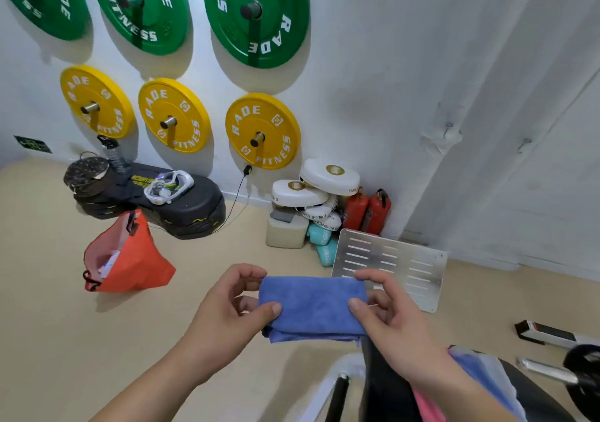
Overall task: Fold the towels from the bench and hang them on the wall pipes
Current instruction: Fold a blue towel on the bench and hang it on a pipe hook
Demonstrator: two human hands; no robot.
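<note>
While our thumbs (pixel 276 309) press on the upper face of the blue towel (pixel 313 304) and the other fingers curl around its far edge and under it, each hand pinches one short end: the left hand (pixel 227 304) holds the left end and the right hand (pixel 396 311) holds the right end. We hold the towel in the air in front of us, above the floor and apart from the bench (pixel 386 384), where a pink towel (pixel 428 405) and a pale blue towel (pixel 480 373) wait. We judge that the folding of this towel is almost finished, because it is already a compact rectangle of several layers. Its long axis runs from left to right between our hands, nearly level. The rounded fold seems to point away from us, and the loose layer edges show on the near side. The next move, we think, calls for carrying it to a steel pipe (pixel 258 138) that sticks out through a yellow plate (pixel 276 113) on the wall. To drape the towel over it, we will probably need to turn the long axis across the pipe and keep the layers together.
</note>
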